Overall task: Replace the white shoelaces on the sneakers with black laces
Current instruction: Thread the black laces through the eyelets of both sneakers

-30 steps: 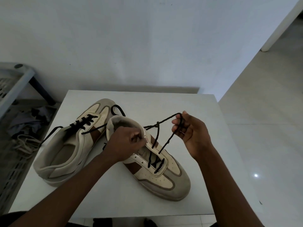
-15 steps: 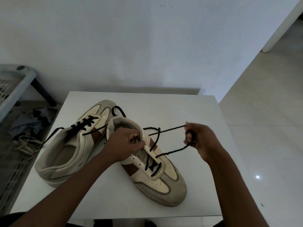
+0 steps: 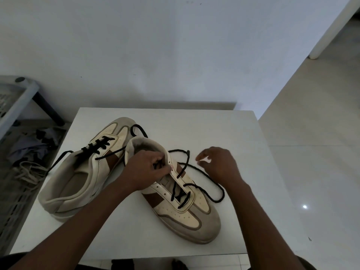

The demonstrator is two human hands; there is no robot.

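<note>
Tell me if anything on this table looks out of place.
The near sneaker is only half laced: its black lace trails loose across the table, upper eyelets empty. Nothing looks spilled or damaged.

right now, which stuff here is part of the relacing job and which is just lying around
Job:
near sneaker
black lace, pinched at the eyelets by the left hand
right hand, holding nothing
far sneaker, already black-laced
pale laces, likely the removed ones

Lying about:
grey rack
crumpled cloth
table, only the support
</note>
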